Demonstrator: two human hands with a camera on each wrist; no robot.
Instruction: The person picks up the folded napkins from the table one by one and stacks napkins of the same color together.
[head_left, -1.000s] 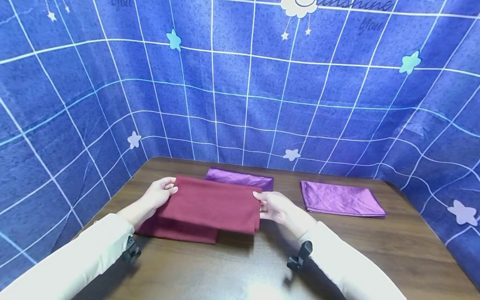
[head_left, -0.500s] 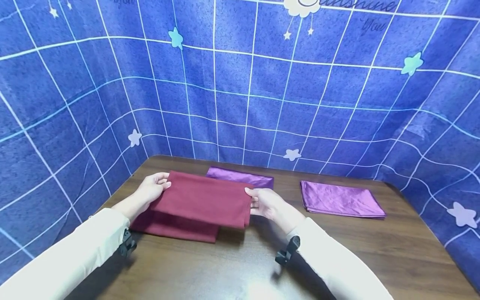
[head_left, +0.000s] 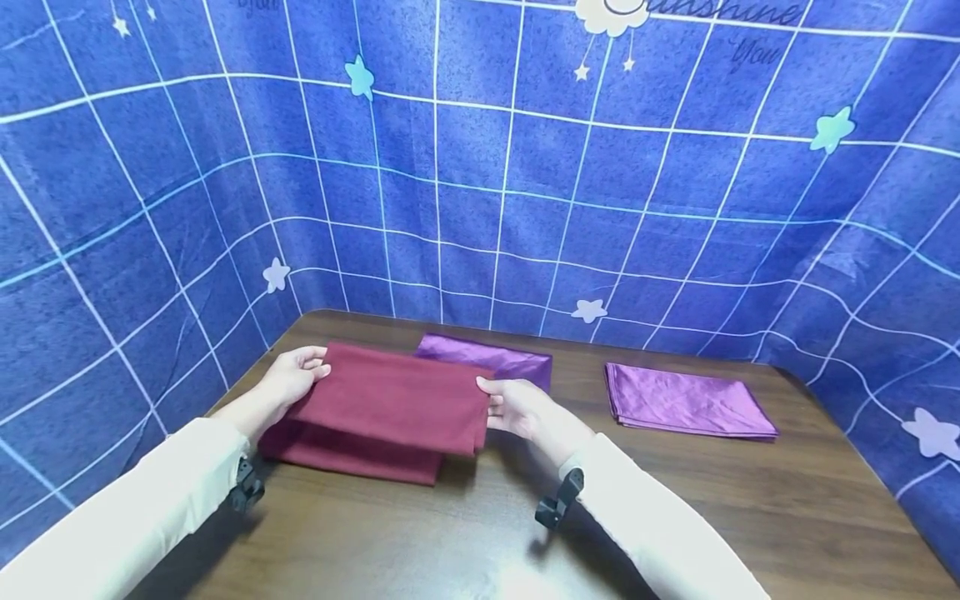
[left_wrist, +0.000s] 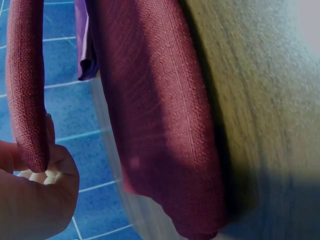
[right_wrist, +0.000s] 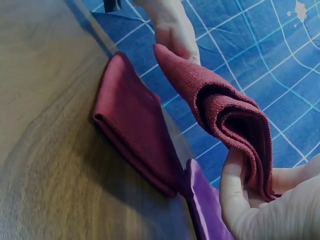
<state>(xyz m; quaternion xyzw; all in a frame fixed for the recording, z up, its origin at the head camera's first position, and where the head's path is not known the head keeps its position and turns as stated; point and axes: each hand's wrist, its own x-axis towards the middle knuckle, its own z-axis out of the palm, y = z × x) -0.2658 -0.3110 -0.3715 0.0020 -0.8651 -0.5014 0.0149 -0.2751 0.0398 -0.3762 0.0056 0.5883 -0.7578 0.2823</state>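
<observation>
My left hand (head_left: 288,377) and right hand (head_left: 517,408) each pinched an end of the folded maroon cloth (head_left: 397,398), lifted just above a second maroon cloth (head_left: 352,454) on the table (head_left: 465,533). Beyond lay a dark purple cloth (head_left: 491,357); far right, a violet cloth (head_left: 686,400).

A brown wood-grain table (head_left: 750,500) occupies the lower part of the head view. A blue fabric backdrop (head_left: 487,167) encloses it on three sides — left, rear and right — and meets the table at its far edge. The backdrop carries a grid of thin white and light-blue lines, scattered white stars (head_left: 589,311) and teal stars (head_left: 360,77), and a pale cloud motif (head_left: 606,12) at the top edge with dark script lettering beside it. A soft bright reflection (head_left: 517,579) lies on the table's near edge — lighting is otherwise even.
</observation>
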